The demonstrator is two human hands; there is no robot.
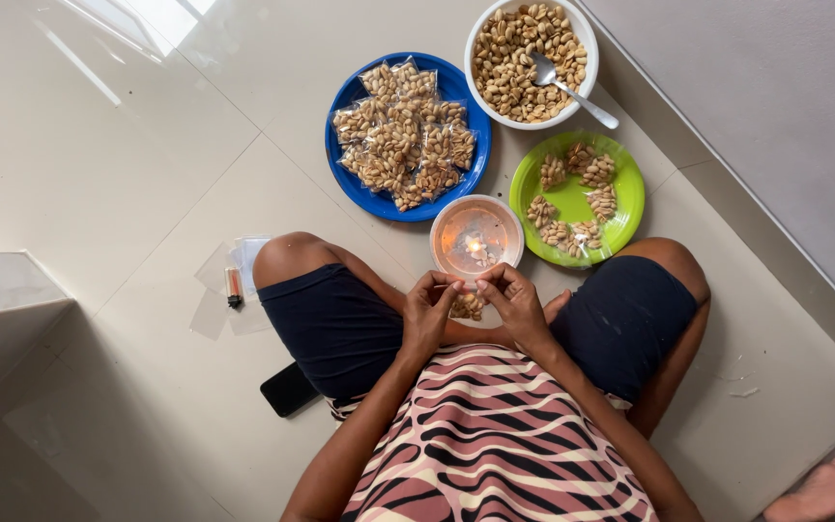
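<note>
While the person sat cross-legged on the pale tiled floor [147,174], the head view looked straight down on both hands raised together above the lap. The left hand [429,307] and the right hand [514,302] met at their fingertips, and the fingers [445,286] of each were pressed together in a pinch on the top edge of a small clear packet of peanuts [467,305] that hung between the two hands. The packet sat just in front of a small clear bowl with a lit candle [475,237], whose flame glowed near the middle; whether the packet touched the bowl could not be told.

Beyond the candle bowl lay a blue plate [350,101] heaped with filled clear peanut packets [403,135]. To its right stood a white bowl of loose peanuts [519,58] with a metal spoon [572,92] resting in it, handle over the rim. Nearer the right knee sat a green plate [620,198] holding several small packets spread apart.

Left of the left knee, a small lighter [234,287] lay on some empty clear bags [215,280]. A dark phone [288,389] rested on the floor beside the left thigh. Another person's bare foot [823,491] showed at the lower right corner.
</note>
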